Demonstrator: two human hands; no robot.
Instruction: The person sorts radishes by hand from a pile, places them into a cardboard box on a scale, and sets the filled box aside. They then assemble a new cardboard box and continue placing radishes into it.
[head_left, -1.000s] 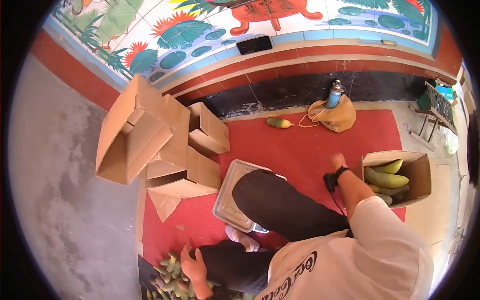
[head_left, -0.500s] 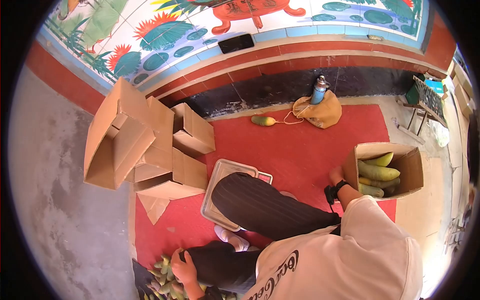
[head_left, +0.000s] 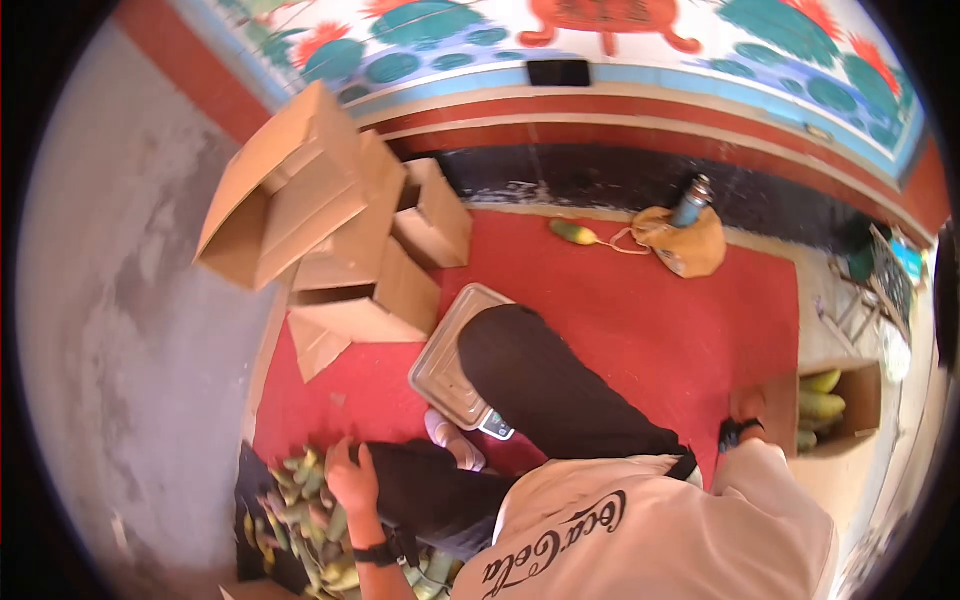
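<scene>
My left hand [head_left: 352,482] is beside my bent knee, above a pile of green and yellowish long vegetables [head_left: 310,515]. A gap shows between its thumb and forefinger, with nothing visible in it. My right hand [head_left: 748,403] is blurred at the left side of a cardboard box [head_left: 862,408]; its fingers cannot be made out. Inside that box lie several large green-yellow vegetables [head_left: 821,405]. Dark bands circle both wrists.
Cardboard boxes [head_left: 405,290] are stacked at the left. A lidded plastic container [head_left: 440,375] lies by my knee on the red mat [head_left: 640,330]. Near the wall are a blue bottle [head_left: 690,203], a tan bag [head_left: 690,245] and one vegetable [head_left: 573,232]. A folding stool [head_left: 888,280] stands right.
The view has shifted, showing more of the vegetable pile at the lower left. The right-hand box sits lower and farther right in view, with my right hand still beside it.
</scene>
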